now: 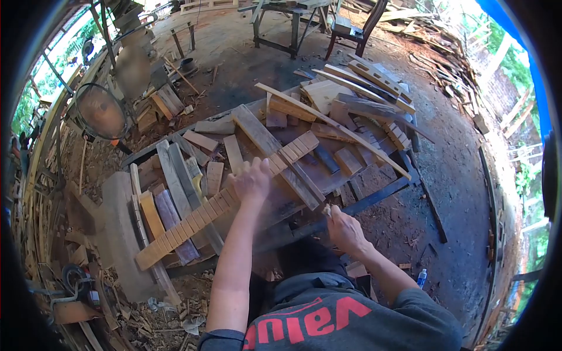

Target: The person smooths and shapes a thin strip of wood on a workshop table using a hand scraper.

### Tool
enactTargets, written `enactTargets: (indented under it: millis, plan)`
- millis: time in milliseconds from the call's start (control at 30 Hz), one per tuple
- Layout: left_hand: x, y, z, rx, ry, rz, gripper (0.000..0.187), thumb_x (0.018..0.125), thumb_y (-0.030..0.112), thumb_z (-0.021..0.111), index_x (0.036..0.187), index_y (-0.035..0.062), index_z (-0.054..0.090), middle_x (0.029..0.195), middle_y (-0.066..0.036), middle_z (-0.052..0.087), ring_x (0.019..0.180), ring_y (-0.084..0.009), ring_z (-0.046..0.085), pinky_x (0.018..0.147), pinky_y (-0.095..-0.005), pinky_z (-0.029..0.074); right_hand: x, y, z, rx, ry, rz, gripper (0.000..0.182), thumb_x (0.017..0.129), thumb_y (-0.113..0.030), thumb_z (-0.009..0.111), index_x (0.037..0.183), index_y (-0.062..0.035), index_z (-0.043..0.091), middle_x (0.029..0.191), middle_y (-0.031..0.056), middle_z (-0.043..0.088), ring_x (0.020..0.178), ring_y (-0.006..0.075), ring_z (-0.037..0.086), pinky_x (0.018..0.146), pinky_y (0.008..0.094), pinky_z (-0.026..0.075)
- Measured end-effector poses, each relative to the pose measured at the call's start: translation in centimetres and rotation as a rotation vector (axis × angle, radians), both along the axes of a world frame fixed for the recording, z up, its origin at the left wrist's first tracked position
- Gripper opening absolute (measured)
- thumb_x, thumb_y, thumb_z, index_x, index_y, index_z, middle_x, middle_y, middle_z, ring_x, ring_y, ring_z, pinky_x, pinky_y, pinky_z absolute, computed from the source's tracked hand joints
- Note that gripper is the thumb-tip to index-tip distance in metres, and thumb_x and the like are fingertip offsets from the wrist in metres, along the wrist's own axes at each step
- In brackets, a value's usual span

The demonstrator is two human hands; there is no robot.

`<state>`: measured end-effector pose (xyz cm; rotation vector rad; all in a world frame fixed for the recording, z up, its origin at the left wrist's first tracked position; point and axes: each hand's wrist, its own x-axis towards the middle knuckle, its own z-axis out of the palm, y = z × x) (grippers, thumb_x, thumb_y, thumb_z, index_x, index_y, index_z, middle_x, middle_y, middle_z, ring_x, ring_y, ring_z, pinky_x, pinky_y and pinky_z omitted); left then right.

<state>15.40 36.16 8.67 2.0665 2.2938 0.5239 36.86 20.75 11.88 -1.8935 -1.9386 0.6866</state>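
Note:
A long wooden strip [181, 229] with evenly spaced crosswise cuts lies slanting over the work table. My left hand [252, 180] is closed over its middle, fingers bent around the wood. Beneath the strip's far end, a grey plank [260, 133] crosses it at an angle. My right hand [346, 233] is closed, in front of the table's near edge and apart from the strip. A small pale tip shows at its fingers, but what it grips is too hidden to name.
Boards and offcuts [351, 161] are heaped on the table's right side. Planks [175, 175] lie across its left end. A round fan [100, 111] stands at the back left. Wood scraps cover the floor; a bottle [422, 278] stands at the right.

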Motion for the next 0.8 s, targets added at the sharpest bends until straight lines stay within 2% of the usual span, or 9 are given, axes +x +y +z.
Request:
enactTargets:
  millis: [67, 167, 400, 633, 700, 800]
  plan:
    - [0.1, 0.7, -0.4, -0.034, -0.024, -0.057, 0.039, 0.096, 0.041, 0.035, 0.098, 0.0137, 0.062, 0.095, -0.013, 0.068, 0.096, -0.0319, 0.062, 0.087, -0.0549, 0.037, -0.7, 2.1, -1.0, 0.051, -0.024, 0.018, 0.017, 0.093, -0.017, 0.046, 0.093, -0.0010, 0.043, 0.074, 0.0250, 0.060, 0.067, 0.0446, 0.061, 0.062, 0.0531, 0.048]
    - [0.3, 1.3, -1.1, -0.080, -0.063, -0.076, 0.037, 0.097, 0.036, 0.034, 0.095, 0.0122, 0.062, 0.092, -0.013, 0.067, 0.093, -0.0326, 0.063, 0.087, -0.0557, 0.037, -1.2, 4.0, -2.0, 0.045, -0.061, 0.028, 0.015, 0.092, -0.015, 0.046, 0.093, -0.0005, 0.043, 0.075, 0.0250, 0.061, 0.069, 0.0447, 0.062, 0.062, 0.0531, 0.048]
    - [0.8, 0.8, -0.1, -0.064, -0.019, -0.067, 0.041, 0.097, 0.040, 0.035, 0.091, 0.0105, 0.062, 0.088, -0.014, 0.067, 0.085, -0.0338, 0.064, 0.082, -0.0525, 0.041, -2.0, 4.3, -1.4, -0.008, -0.095, 0.030, 0.014, 0.090, -0.013, 0.045, 0.094, 0.0007, 0.044, 0.078, 0.0258, 0.063, 0.071, 0.0448, 0.063, 0.064, 0.0531, 0.049]
    - [0.9, 1.0, -0.4, -0.046, 0.009, -0.041, 0.043, 0.097, 0.043, 0.035, 0.090, 0.0107, 0.062, 0.087, -0.015, 0.068, 0.086, -0.0349, 0.065, 0.081, -0.0536, 0.042, -7.4, 13.5, -1.3, 0.044, -0.078, 0.021, 0.014, 0.086, -0.008, 0.044, 0.096, 0.0007, 0.047, 0.083, 0.0260, 0.065, 0.084, 0.0409, 0.065, 0.074, 0.0483, 0.050]
    - [0.8, 0.9, -0.4, -0.065, -0.001, -0.035, 0.042, 0.097, 0.043, 0.034, 0.090, 0.0108, 0.061, 0.088, -0.015, 0.068, 0.087, -0.0356, 0.065, 0.081, -0.0549, 0.042, -7.5, 13.8, -1.5, 0.034, -0.091, 0.033, 0.016, 0.086, -0.008, 0.044, 0.099, 0.0008, 0.047, 0.087, 0.0264, 0.065, 0.083, 0.0416, 0.064, 0.074, 0.0491, 0.050]
    - [1.0, 0.9, 0.1, -0.062, -0.021, -0.032, 0.043, 0.097, 0.043, 0.035, 0.089, 0.0108, 0.061, 0.088, -0.015, 0.068, 0.087, -0.0356, 0.065, 0.081, -0.0550, 0.042, -4.9, 9.6, -1.8, 0.023, -0.130, 0.036, 0.016, 0.087, -0.009, 0.044, 0.099, 0.0000, 0.047, 0.089, 0.0264, 0.064, 0.082, 0.0424, 0.064, 0.074, 0.0496, 0.050]
